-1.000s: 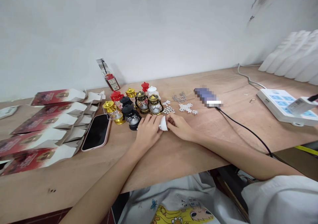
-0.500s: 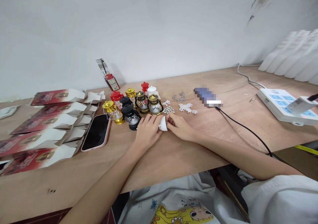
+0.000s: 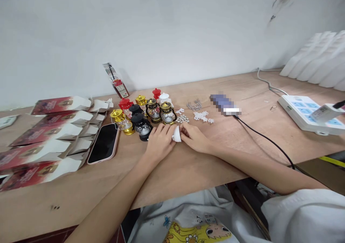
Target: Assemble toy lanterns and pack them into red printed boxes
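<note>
My left hand (image 3: 161, 140) is wrapped round a white lantern (image 3: 176, 134), which is tipped on its side with its round base to the right. Most of its body is hidden under my fingers. My right hand (image 3: 194, 138) pinches at the base with bent fingers; whether a small part is between the fingertips cannot be seen. Just beyond my left hand stand several small lanterns: a black one (image 3: 141, 127), a gold one (image 3: 122, 122), a bronze-coloured one (image 3: 168, 113), and red and white ones behind. Small silver button cells (image 3: 182, 119) lie past my fingertips.
White plastic pieces (image 3: 202, 116) and a heap of small metal parts (image 3: 194, 105) lie behind my right hand. Open red boxes (image 3: 58, 128) and a phone (image 3: 104, 144) are at left. At right are a cabled phone (image 3: 223, 102), a power strip (image 3: 309, 113) and white trays (image 3: 318, 59).
Both hands keep the same hold on the white lantern. The view has shifted very slightly; nothing else has visibly moved.
</note>
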Tool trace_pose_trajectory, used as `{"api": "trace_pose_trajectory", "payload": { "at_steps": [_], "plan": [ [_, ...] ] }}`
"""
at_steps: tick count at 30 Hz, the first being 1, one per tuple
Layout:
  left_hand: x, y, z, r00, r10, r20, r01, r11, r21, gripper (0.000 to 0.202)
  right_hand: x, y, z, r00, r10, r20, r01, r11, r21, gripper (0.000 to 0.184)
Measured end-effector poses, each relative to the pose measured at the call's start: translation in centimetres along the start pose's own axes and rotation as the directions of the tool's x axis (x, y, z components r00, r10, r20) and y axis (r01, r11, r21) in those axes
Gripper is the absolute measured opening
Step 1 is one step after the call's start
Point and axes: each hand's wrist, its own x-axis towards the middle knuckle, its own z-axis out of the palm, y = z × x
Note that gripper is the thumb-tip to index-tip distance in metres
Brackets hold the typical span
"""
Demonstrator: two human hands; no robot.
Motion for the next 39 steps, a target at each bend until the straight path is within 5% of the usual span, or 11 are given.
{"api": "trace_pose_trajectory", "payload": {
  "at_steps": [12,19,32,39],
  "plan": [
    [0.0,0.0,0.0,1.000,0.001,-0.004,-0.001,1.000,-0.001,0.036,0.0,-0.2,-0.1,1.000,-0.021,-0.002,0.021,1.000,-0.005,0.008],
    [0.0,-0.1,0.0,1.000,-0.003,-0.011,0.003,1.000,0.003,0.035,0.1,-0.6,-0.2,0.993,0.118,-0.014,-0.113,0.972,0.206,0.007],
    [0.0,0.1,-0.4,0.986,0.026,-0.167,-0.022,0.999,0.028,0.027,0.8,0.3,0.3,0.953,0.292,0.082,-0.277,0.726,0.629,0.012],
    [-0.3,0.9,-1.0,0.966,0.058,-0.251,-0.034,0.995,0.097,0.030,0.5,-0.9,-0.1,0.910,0.359,0.206,-0.362,0.449,0.817,0.015]
  ]
}}
